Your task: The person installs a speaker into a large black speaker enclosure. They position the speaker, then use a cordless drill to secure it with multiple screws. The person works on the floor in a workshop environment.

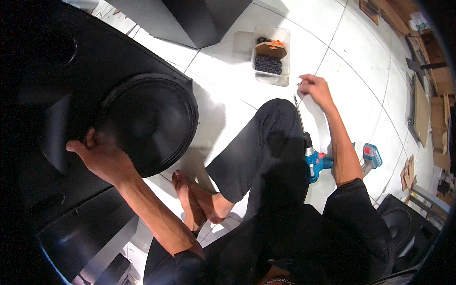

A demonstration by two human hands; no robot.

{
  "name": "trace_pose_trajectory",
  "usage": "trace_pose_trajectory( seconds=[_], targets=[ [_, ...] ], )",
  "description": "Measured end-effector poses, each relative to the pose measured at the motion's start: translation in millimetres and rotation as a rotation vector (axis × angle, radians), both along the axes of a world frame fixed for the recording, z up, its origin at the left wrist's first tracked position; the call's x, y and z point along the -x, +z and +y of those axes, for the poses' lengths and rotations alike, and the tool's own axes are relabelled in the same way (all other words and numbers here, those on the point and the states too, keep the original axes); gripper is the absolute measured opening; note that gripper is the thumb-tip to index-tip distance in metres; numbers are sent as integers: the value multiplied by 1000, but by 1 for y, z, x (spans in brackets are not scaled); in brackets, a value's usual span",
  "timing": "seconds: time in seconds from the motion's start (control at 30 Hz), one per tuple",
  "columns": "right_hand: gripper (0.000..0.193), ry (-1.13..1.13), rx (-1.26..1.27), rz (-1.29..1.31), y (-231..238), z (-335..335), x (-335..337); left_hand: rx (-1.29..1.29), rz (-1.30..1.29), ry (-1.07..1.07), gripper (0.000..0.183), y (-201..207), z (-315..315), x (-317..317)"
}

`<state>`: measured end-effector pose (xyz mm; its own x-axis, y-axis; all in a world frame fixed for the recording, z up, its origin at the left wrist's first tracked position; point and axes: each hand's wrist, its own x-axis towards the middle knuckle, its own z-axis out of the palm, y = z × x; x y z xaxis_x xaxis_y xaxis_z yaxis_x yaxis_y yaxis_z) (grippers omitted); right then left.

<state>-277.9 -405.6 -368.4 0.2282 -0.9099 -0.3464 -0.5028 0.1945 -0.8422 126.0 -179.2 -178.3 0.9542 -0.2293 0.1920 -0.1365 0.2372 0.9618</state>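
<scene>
A round black speaker driver (152, 121) sits in the front of a large black speaker cabinet (95, 61) on my left. My left hand (105, 159) lies at the driver's near-left rim, thumb and fingers apart; part of the fingers blurs into the dark. Over the floor, my right hand (316, 91) is curled with its fingertips together. Whatever sits in them is too small and smeared to name. Close by stands a clear plastic tub (286, 59) of dark screws (268, 64), with a cardboard divider. A blue cordless drill (316, 166) with a long bit lies beside my right leg.
A dark grey box-like cabinet (190, 19) stands at the top. Another black speaker (396, 223) is at the lower right. Cardboard and wooden pieces (420, 111) line the right side. My bare feet (194, 197) rest near the driver on the white tiled floor (351, 71).
</scene>
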Motion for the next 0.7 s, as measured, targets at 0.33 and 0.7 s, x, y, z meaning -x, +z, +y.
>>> trace_pose_trajectory(
  seconds=[0.33, 0.7],
  targets=[
    [38, 0, -288, -218, -12, 10, 2, 27, 30, 3, 60, 0, 0, -1],
    [44, 312, -395, -13, -10, -18, -6, -28, 2, 46, 64, 0, -1, 4]
  ],
)
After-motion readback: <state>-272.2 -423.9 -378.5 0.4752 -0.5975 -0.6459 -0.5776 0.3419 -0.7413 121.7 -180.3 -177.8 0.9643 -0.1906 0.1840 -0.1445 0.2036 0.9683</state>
